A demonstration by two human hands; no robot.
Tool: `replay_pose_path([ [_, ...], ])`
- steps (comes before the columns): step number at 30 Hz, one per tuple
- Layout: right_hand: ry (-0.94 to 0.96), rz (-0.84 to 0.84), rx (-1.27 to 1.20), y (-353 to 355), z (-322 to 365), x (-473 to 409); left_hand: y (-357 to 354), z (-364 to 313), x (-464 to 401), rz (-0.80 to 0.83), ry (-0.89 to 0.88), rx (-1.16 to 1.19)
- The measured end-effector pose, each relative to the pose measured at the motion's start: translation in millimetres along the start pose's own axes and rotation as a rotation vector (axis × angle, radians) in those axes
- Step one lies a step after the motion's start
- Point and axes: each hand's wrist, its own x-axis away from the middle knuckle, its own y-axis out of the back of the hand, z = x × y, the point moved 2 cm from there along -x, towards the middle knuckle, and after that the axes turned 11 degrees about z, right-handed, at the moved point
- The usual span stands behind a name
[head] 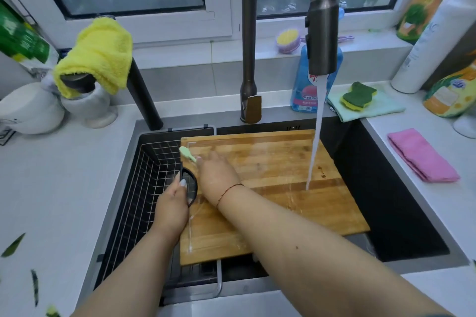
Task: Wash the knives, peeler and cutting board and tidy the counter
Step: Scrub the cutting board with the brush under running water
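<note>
Left of centre, your right hand (217, 175) pinches the green peeler (188, 154), handle slanting upper left, while your left hand (173, 203), just beside, grips the board's (270, 188) black loop (192, 188).

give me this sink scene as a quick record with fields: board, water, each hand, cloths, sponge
board: wooden cutting board lying across the sink, wet
water: running from the faucet onto the board
left hand: left hand grips the board's black loop handle
right hand: right hand on the board, holding a pale green tool; what tool, cannot tell
cloths: pink cloth on the right counter, yellow cloth draped at left
sponge: green and yellow sponge on a teal cloth
</note>
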Motion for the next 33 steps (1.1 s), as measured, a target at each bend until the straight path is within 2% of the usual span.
replay_pose_path([
  [3,-0.081,-0.017,-0.028,10,-17,-14,-1,0,0,-0.008,0.001,0.000],
  [6,-0.383,-0.098,-0.320,29,-66,-18,0,3,-2,-0.016,0.028,0.014],
  [8,-0.501,-0.116,-0.306,33,-78,-18,0,2,-1,-0.012,0.023,0.015],
  [10,-0.439,-0.105,-0.212,29,-64,-21,-1,2,-2,-0.011,0.026,0.028],
  [13,-0.173,-0.059,-0.082,13,-21,-19,-1,0,-1,-0.013,0.032,0.034],
  [15,-0.092,-0.031,-0.030,10,-13,-16,-1,0,0,-0.007,0.033,0.035],
  [19,-0.221,-0.010,-0.042,23,-57,-10,0,0,1,-0.003,0.036,0.027],
  [25,-0.521,-0.081,-0.152,42,-155,29,-1,0,1,0.007,0.057,0.059],
  [29,-0.625,-0.070,-0.094,47,-211,57,-2,-10,6,-0.010,0.029,0.044],
  [33,-0.699,-0.131,-0.238,40,-250,79,-2,-9,6,-0.030,0.028,0.001],
])
